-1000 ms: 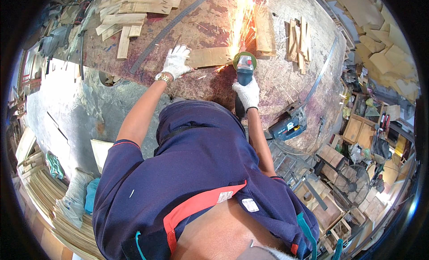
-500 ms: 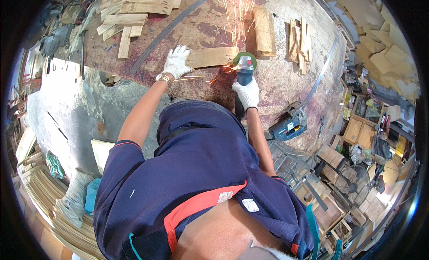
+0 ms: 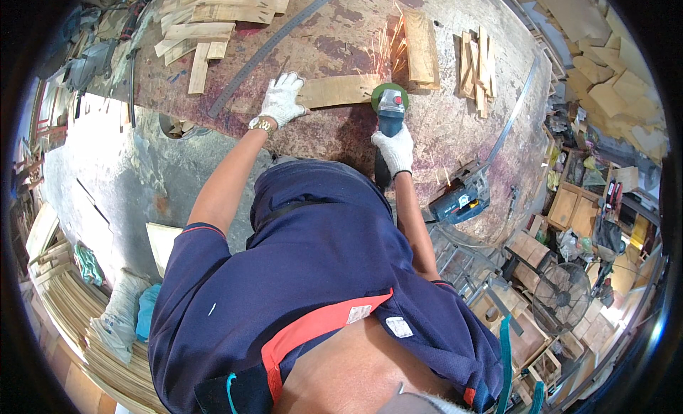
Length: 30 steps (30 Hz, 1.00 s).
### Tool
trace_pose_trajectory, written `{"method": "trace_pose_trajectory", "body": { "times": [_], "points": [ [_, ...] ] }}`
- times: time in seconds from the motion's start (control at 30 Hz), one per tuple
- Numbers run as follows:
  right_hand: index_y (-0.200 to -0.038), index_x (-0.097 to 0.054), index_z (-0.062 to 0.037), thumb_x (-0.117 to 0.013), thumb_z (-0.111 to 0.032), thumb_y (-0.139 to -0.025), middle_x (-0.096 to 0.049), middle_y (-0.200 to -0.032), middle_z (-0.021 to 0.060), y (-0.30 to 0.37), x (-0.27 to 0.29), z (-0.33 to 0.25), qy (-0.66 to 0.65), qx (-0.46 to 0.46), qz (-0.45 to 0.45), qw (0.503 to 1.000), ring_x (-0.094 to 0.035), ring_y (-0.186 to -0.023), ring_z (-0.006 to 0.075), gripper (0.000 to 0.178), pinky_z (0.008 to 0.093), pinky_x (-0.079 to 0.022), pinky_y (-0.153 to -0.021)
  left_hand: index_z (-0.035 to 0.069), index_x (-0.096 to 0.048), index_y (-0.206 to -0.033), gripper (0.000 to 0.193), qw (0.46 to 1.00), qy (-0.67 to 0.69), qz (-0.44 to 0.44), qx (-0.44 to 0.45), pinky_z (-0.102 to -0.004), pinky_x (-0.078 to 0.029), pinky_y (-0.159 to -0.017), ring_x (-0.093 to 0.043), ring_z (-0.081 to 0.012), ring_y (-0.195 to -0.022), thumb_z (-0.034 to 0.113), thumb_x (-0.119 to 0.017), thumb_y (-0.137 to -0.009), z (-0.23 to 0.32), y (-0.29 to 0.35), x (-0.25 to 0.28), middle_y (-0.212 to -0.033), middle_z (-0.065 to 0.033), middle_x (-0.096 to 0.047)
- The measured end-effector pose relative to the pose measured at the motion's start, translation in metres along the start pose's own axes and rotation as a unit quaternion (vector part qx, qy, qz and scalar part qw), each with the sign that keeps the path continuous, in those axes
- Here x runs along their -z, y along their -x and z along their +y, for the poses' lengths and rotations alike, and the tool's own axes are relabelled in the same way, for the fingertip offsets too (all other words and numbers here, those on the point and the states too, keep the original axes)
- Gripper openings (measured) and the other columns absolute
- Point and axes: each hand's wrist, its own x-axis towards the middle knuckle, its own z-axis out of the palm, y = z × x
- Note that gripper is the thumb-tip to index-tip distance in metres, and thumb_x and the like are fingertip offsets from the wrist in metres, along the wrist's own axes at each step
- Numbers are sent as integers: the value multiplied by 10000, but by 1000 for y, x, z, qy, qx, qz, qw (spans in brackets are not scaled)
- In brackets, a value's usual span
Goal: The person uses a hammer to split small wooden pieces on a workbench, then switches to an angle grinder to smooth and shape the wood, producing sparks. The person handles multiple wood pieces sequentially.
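My right hand (image 3: 394, 148), in a white knit glove, is closed around the body of a blue angle grinder (image 3: 390, 118). The grinder's green disc (image 3: 379, 93) meets the right end of a curved wooden slat (image 3: 338, 91) lying flat on the worktable. Orange sparks (image 3: 388, 51) fly from there toward the far side. Also gloved, my left hand (image 3: 282, 101) lies on the slat's left end with its fingers stretched out flat, pressing it down. The palm hides that end of the slat.
A long metal ruler (image 3: 274, 47) lies beyond my left hand, near piled wooden slats (image 3: 231, 9). A thick wood block (image 3: 421, 51) stands just past the disc. Farther right are thin wood strips (image 3: 478, 69) and a blue power saw (image 3: 461, 200). A fan (image 3: 560, 289) stands lower right.
The spark plume has become smaller and thinner, and the sparks between my hands are gone. A few sparks now show by the power saw. Both hands keep nearly the same places.
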Motion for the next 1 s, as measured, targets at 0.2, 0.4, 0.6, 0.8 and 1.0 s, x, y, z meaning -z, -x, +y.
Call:
{"method": "trace_pose_trajectory", "body": {
  "times": [0.2, 0.4, 0.6, 0.8, 1.0],
  "points": [
    [-1117, -676, -57, -798, -251, -669, -746, -992, 130, 0, -3, 2, 10, 6, 10, 1000, -721, -905, 272, 504, 379, -555, -862, 98, -600, -1338, 828, 1000, -6, 9, -4, -498, -364, -1117, -473, -309, -1337, 515, -869, -675, 2, 2, 1, -1338, -106, -551],
    [-1158, -668, -67, -797, -264, -663, -749, -1047, 165, 2, -7, 1, 33, -1, 21, 999, -730, -982, 317, 548, 399, -558, -896, 86, -592, -1358, 830, 999, -21, 24, -4, -467, -379, -1101, -473, -305, -1330, 476, -867, -679, 1, 3, -2, -1320, -114, -552],
    [-1136, -672, -57, -819, -255, -658, -751, -1001, 139, 6, -7, -8, 72, -3, 56, 996, -723, -909, 270, 538, 376, -553, -862, 83, -589, -1361, 835, 1000, -12, 14, 5, -490, -361, -1128, -464, -307, -1353, 490, -867, -686, 4, 2, 0, -1352, -119, -546],
    [-1182, -654, -68, -803, -290, -664, -745, -1049, 172, 14, 3, -24, 152, -3, 52, 987, -727, -967, 333, 584, 411, -553, -883, 92, -594, -1366, 825, 1000, 0, 17, 2, -477, -373, -1107, -472, -305, -1337, 471, -866, -686, 1, 4, -1, -1330, -119, -552],
    [-1175, -642, -85, -810, -308, -661, -745, -1026, 190, 5, 7, -19, 140, 13, 35, 989, -729, -956, 368, 585, 435, -565, -859, 105, -599, -1369, 811, 999, -16, 31, -9, -475, -383, -1090, -478, -306, -1327, 457, -864, -688, 1, 5, -1, -1316, -119, -556]
  ]
}}
